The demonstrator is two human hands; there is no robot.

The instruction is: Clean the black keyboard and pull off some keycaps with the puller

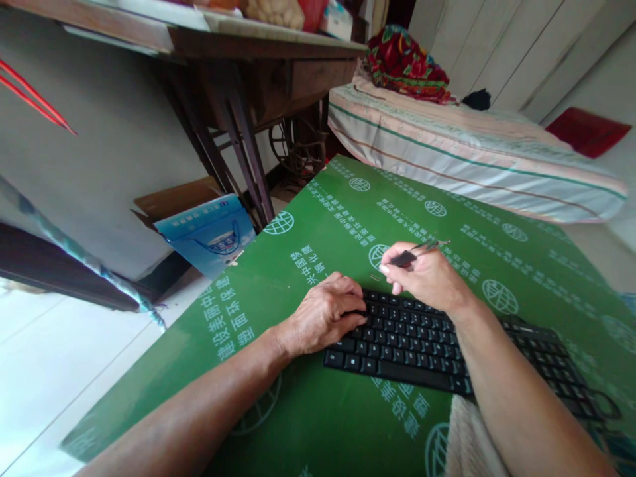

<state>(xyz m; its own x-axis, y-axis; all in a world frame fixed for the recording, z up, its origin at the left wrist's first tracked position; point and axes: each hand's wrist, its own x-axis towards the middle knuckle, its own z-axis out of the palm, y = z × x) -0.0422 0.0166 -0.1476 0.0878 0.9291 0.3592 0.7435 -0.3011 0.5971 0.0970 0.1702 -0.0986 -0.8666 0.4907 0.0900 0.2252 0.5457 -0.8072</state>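
Note:
A black keyboard [405,341] lies on the green board, partly hidden under my right forearm. My left hand [330,315] rests at its upper left end, fingers bent over the edge and thumb near the keys, holding it. Just above the top row of keys, my right hand [422,275] is closed on a small dark tool [403,258]. The tool has a dark block at the end by my fingertips, and a thin metal part sticks out above the hand; its exact kind is unclear. A few thin slivers [373,277] lie on the board near my right fingertips.
The green board [318,391] with white print fills the middle. A beige cloth [472,440] touches the keyboard's lower edge. An old wooden table [258,59] stands behind left, a blue box [209,232] below it. At the back is a bed [467,152].

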